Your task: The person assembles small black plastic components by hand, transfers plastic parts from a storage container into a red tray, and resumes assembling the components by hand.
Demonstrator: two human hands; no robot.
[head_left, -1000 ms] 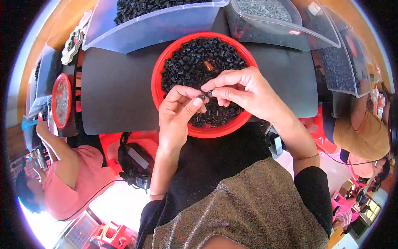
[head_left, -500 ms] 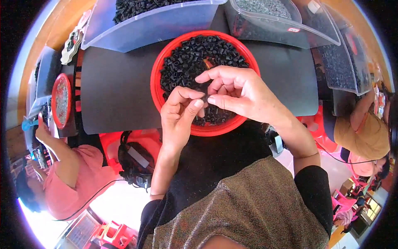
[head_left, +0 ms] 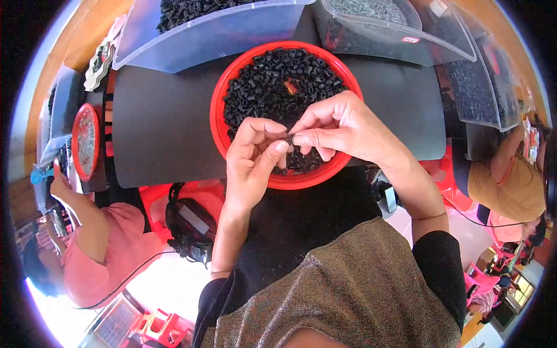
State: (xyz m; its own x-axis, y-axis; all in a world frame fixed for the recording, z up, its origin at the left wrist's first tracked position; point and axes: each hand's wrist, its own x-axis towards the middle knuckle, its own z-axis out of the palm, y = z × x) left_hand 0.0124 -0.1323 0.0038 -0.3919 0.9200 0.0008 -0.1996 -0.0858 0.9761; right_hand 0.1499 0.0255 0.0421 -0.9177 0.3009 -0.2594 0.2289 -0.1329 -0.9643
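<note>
A round red basin [head_left: 218, 122] full of small black tube-shaped plastic pieces [head_left: 261, 87] stands on the dark table before me. Over its near half my two hands meet, fingertips close together. My left hand [head_left: 252, 153] is closed, its thumb and forefinger pinching a small black plastic piece [head_left: 289, 140]. From the other side my right hand [head_left: 336, 130] grips the same piece between thumb and forefinger. The fingers cover most of it. Among the black pieces lies a small red-orange bit [head_left: 290, 87].
Behind the basin stand a clear bin [head_left: 209, 37] of black pieces and another bin [head_left: 400, 49] with a tray of clear small parts. A smaller red basin [head_left: 85, 142] is at the left. People sit on both sides. A black bag [head_left: 191, 223] rests on a red chair.
My right hand's raised forefinger has come down onto the small piece, closing against the thumb. My left hand has hardly moved.
</note>
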